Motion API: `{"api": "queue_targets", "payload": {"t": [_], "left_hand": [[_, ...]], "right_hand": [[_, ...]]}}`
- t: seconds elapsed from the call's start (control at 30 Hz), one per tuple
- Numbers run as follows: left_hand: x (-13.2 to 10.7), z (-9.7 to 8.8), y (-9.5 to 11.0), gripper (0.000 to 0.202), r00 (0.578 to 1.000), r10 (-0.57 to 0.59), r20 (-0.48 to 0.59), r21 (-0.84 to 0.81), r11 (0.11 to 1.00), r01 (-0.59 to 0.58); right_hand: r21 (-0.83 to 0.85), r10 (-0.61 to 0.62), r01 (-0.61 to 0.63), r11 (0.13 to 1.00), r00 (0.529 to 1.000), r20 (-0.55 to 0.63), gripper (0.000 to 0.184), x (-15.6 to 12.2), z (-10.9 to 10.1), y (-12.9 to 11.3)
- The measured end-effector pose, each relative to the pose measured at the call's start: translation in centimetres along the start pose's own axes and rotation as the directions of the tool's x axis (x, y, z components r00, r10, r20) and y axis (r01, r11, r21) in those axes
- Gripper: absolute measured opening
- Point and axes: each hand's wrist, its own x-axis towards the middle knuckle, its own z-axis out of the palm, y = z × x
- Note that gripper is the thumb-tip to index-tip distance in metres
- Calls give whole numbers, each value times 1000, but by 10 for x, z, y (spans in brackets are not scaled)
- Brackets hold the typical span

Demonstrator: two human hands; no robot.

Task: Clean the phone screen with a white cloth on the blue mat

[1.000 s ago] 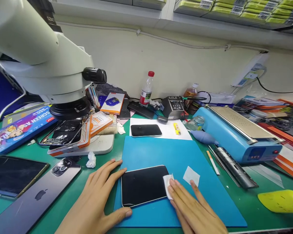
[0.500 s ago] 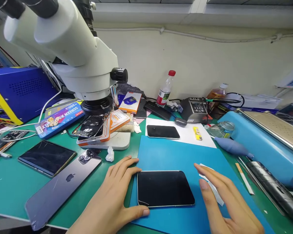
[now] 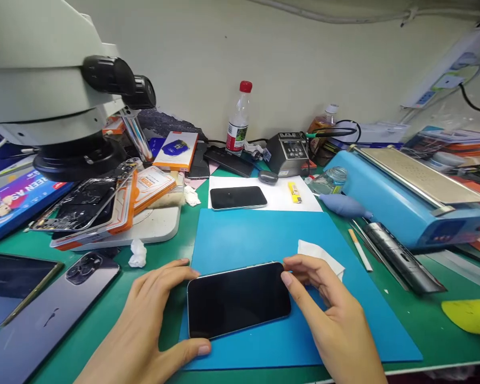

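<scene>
A black phone (image 3: 238, 300) lies screen up on a blue mat (image 3: 264, 240) in front of me. My left hand (image 3: 152, 314) cups its left end, fingers at the top edge and thumb at the bottom corner. My right hand (image 3: 324, 304) touches the phone's right end with thumb and fingertips. A white wipe (image 3: 320, 255) lies on the mat just behind my right hand. A second black phone (image 3: 238, 198) rests on white paper (image 3: 280, 200) at the back of the mat.
A white microscope (image 3: 44, 96) overhangs the left, with phone parts and orange boxes (image 3: 104, 208) on its base. Two devices (image 3: 44, 314) lie at the left front. A blue heating machine (image 3: 412, 197), tools (image 3: 396, 256), a bottle (image 3: 239, 120) and a yellow object (image 3: 472, 314) stand around.
My right hand left the white wipe on the mat and came to the phone's right end. The phone is now held at both ends and sits slightly tilted. The view shifted.
</scene>
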Motion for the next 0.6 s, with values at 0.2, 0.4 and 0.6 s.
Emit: {"api": "queue_targets", "payload": {"t": [0.2,0.4,0.6], "left_hand": [[-4,5,2,56,999,-6,-34,3,1000,7],[-2,5,2,61,995,64,-82,15,998,-63],[0,2,-4,65,970,224,-91,66,974,-219]], "right_hand": [[-2,1,-1,1000,1000,-1,18,-3,-1,-1],[-10,-3,3,1000,1000,-15,17,-4,-2,-2],[-10,-16,15,1000,999,-38,16,-5,-2,-3]]}}
